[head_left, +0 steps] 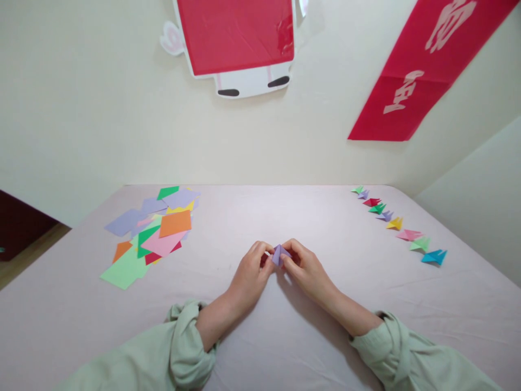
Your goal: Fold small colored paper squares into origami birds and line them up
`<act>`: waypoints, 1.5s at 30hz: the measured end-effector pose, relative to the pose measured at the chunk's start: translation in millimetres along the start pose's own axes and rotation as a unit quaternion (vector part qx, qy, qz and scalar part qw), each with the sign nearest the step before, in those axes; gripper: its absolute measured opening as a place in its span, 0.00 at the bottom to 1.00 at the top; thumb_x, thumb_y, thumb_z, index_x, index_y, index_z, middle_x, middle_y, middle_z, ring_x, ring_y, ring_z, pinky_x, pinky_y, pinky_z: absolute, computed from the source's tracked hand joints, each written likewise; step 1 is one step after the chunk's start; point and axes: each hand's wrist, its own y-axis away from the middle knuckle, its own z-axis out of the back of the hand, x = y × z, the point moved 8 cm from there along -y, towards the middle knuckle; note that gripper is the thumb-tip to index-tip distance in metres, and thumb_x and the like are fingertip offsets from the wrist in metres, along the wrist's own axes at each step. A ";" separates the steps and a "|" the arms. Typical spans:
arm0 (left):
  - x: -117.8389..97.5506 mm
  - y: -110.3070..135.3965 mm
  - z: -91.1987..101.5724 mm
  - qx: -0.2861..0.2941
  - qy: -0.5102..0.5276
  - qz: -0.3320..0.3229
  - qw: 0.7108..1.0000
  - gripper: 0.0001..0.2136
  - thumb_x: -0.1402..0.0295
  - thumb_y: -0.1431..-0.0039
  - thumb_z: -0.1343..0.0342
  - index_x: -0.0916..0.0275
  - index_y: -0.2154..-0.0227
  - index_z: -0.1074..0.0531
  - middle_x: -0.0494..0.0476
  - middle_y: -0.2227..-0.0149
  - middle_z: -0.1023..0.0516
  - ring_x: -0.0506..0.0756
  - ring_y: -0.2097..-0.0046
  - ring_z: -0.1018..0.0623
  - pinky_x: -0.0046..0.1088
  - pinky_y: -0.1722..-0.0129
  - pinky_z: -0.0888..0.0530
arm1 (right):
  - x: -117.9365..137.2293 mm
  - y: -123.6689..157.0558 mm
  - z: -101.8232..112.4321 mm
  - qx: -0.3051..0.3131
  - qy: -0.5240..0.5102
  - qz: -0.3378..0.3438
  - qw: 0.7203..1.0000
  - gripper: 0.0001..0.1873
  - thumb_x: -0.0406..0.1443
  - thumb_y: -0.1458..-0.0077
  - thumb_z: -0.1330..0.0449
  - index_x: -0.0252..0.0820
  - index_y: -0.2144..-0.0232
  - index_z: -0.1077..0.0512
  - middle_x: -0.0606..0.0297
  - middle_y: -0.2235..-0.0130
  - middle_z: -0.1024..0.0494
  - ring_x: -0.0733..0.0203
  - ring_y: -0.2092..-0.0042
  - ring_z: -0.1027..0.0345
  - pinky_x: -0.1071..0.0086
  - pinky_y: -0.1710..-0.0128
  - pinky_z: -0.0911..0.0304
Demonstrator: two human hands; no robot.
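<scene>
A small folded purple paper piece (279, 254) is pinched between both my hands at the middle of the table. My left hand (250, 274) has its fingers closed on the piece's left side. My right hand (307, 270) grips its right side with fingertips pressed together. Both wrists rest on the pale pink tablecloth (260, 326). Light green sleeves are rolled up on both forearms.
A loose pile of flat coloured paper squares (152, 233) lies at the left. A row of several finished folded paper figures (401, 225) runs along the right side. A wall with red paper decorations (423, 70) stands behind the table.
</scene>
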 end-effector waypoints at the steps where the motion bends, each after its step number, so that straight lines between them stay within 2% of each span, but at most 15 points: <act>1: -2.4 -0.4 1.9 -0.010 -0.001 -0.010 1.000 0.07 0.71 0.36 0.54 0.60 0.64 0.31 0.55 0.61 0.28 0.54 0.58 0.28 0.30 0.56 0.31 | -0.6 0.0 0.4 -0.002 -0.001 -0.002 1.000 0.05 0.32 0.42 0.47 0.42 0.69 0.32 0.69 0.71 0.30 0.63 0.69 0.37 0.70 0.68 0.41; 4: -6.7 -0.6 4.1 -0.020 -0.003 -0.021 1.000 0.09 0.67 0.34 0.53 0.60 0.65 0.29 0.56 0.59 0.30 0.55 0.54 0.29 0.32 0.54 0.31 | 1.2 0.2 2.0 -0.012 0.002 0.003 1.000 0.04 0.32 0.43 0.47 0.42 0.68 0.32 0.68 0.70 0.29 0.62 0.69 0.37 0.70 0.68 0.41; 8: -6.4 -0.5 5.7 -0.033 -0.008 -0.014 0.999 0.03 0.68 0.40 0.44 0.61 0.68 0.29 0.54 0.62 0.32 0.53 0.59 0.30 0.29 0.60 0.30 | 7.7 0.6 0.9 -0.009 0.018 0.024 1.000 0.04 0.31 0.44 0.46 0.42 0.69 0.31 0.67 0.69 0.29 0.62 0.67 0.36 0.70 0.66 0.41; 11: -4.9 -1.0 8.7 -0.051 -0.009 -0.012 0.999 0.02 0.73 0.42 0.45 0.61 0.69 0.30 0.53 0.63 0.33 0.52 0.60 0.30 0.29 0.60 0.30 | 8.0 1.2 -0.8 -0.003 0.010 0.022 1.000 0.03 0.32 0.43 0.46 0.43 0.69 0.32 0.67 0.68 0.29 0.62 0.66 0.35 0.69 0.66 0.40; 15: -2.9 -1.9 11.2 -0.061 0.005 -0.012 0.998 0.03 0.73 0.40 0.47 0.61 0.69 0.31 0.54 0.63 0.31 0.53 0.59 0.29 0.29 0.59 0.29 | 2.6 2.2 -1.0 -0.004 -0.027 0.003 1.000 0.01 0.34 0.42 0.46 0.43 0.67 0.35 0.68 0.69 0.29 0.62 0.67 0.32 0.69 0.66 0.38; 21: 2.7 -0.1 15.7 -0.095 0.038 -0.003 0.995 0.04 0.71 0.40 0.48 0.61 0.70 0.33 0.54 0.64 0.30 0.52 0.59 0.28 0.28 0.58 0.29 | -6.9 0.5 6.8 -0.042 -0.049 -0.028 0.998 0.07 0.39 0.41 0.45 0.45 0.69 0.39 0.70 0.73 0.29 0.61 0.71 0.31 0.68 0.69 0.38; 24: 12.8 0.1 14.6 -0.097 0.057 0.032 0.993 0.03 0.69 0.40 0.48 0.61 0.69 0.33 0.52 0.66 0.28 0.52 0.62 0.26 0.27 0.61 0.29 | -11.2 -1.8 11.8 -0.062 -0.053 -0.033 0.996 0.08 0.40 0.41 0.45 0.45 0.70 0.39 0.70 0.74 0.29 0.61 0.71 0.32 0.68 0.69 0.38; 28: 31.7 -1.0 7.8 -0.082 0.141 0.116 0.980 0.07 0.64 0.41 0.47 0.60 0.69 0.37 0.48 0.71 0.29 0.51 0.68 0.24 0.26 0.69 0.28 | -17.1 -4.8 14.1 -0.075 -0.092 -0.036 0.992 0.09 0.40 0.41 0.44 0.45 0.70 0.38 0.70 0.75 0.29 0.61 0.72 0.32 0.67 0.68 0.38; 32: 41.6 -1.6 6.0 -0.091 0.181 0.158 0.967 0.08 0.63 0.42 0.47 0.60 0.67 0.38 0.48 0.69 0.30 0.50 0.69 0.23 0.25 0.71 0.27 | -19.7 -5.5 11.4 -0.066 -0.126 -0.042 0.989 0.08 0.40 0.42 0.43 0.44 0.70 0.38 0.70 0.75 0.28 0.62 0.72 0.32 0.68 0.68 0.38; 34: 40.3 -2.3 6.8 -0.090 0.176 0.142 0.970 0.09 0.66 0.41 0.48 0.60 0.58 0.37 0.49 0.67 0.31 0.49 0.69 0.24 0.25 0.71 0.27 | -18.8 -5.2 9.9 -0.059 -0.130 -0.040 0.989 0.08 0.40 0.42 0.43 0.44 0.70 0.37 0.70 0.75 0.29 0.62 0.72 0.32 0.68 0.69 0.38; 37: 32.5 -2.9 8.0 -0.070 0.127 0.095 0.985 0.19 0.69 0.40 0.50 0.56 0.45 0.40 0.49 0.65 0.32 0.48 0.69 0.27 0.25 0.70 0.27 | -18.0 -4.5 8.8 -0.052 -0.129 -0.037 0.990 0.08 0.40 0.42 0.44 0.43 0.70 0.37 0.70 0.75 0.28 0.63 0.72 0.33 0.68 0.69 0.38; 40: 26.1 -2.6 7.7 -0.046 0.075 0.070 0.994 0.17 0.70 0.38 0.51 0.57 0.47 0.35 0.51 0.65 0.30 0.49 0.69 0.28 0.25 0.69 0.28 | -19.3 -4.4 8.6 -0.050 -0.129 -0.040 0.990 0.08 0.40 0.41 0.44 0.43 0.69 0.37 0.70 0.75 0.28 0.63 0.72 0.33 0.68 0.69 0.38; 45: 18.8 -3.1 8.6 -0.036 0.051 0.059 0.996 0.12 0.71 0.38 0.52 0.58 0.52 0.32 0.53 0.62 0.26 0.50 0.66 0.26 0.27 0.65 0.28 | -23.5 -5.2 9.5 -0.056 -0.137 -0.052 0.988 0.09 0.40 0.42 0.43 0.43 0.69 0.37 0.71 0.76 0.28 0.64 0.73 0.33 0.69 0.69 0.39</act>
